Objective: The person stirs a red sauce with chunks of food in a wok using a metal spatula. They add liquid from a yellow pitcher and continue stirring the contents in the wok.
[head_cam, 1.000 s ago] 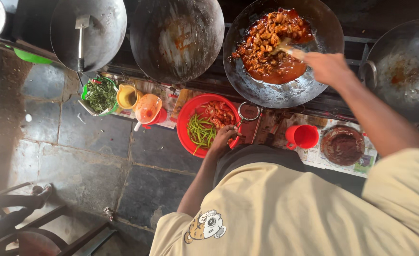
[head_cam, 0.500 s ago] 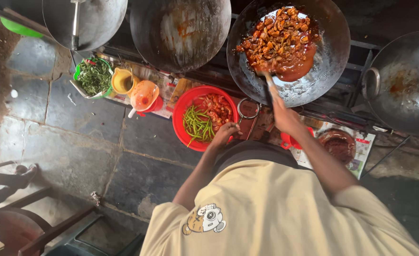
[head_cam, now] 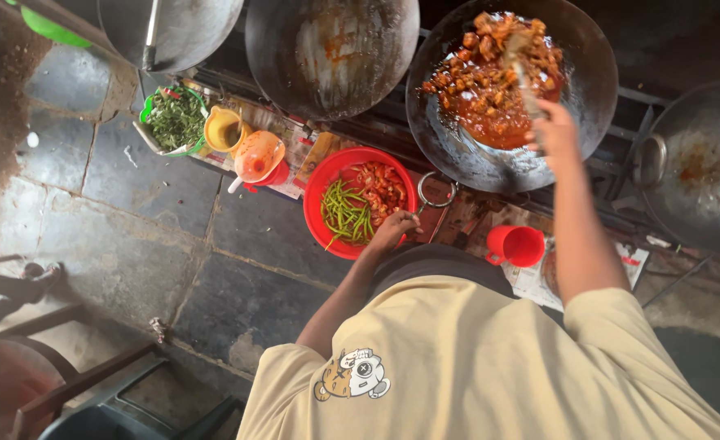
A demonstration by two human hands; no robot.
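The hands work apart: the right hand [head_cam: 557,130] grips a spatula [head_cam: 523,69] stirring saucy chunks in the wok [head_cam: 466,159], and the left hand [head_cam: 392,232] closes on the red bowl [head_cam: 321,195] at the bench's front edge, so adding vegetables seems next.

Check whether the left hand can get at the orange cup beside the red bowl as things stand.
Probably yes. The left hand rests at the red bowl's near rim, and the orange cup stands just past the bowl's far side, with nothing between them. The right hand is busy stirring the wok.
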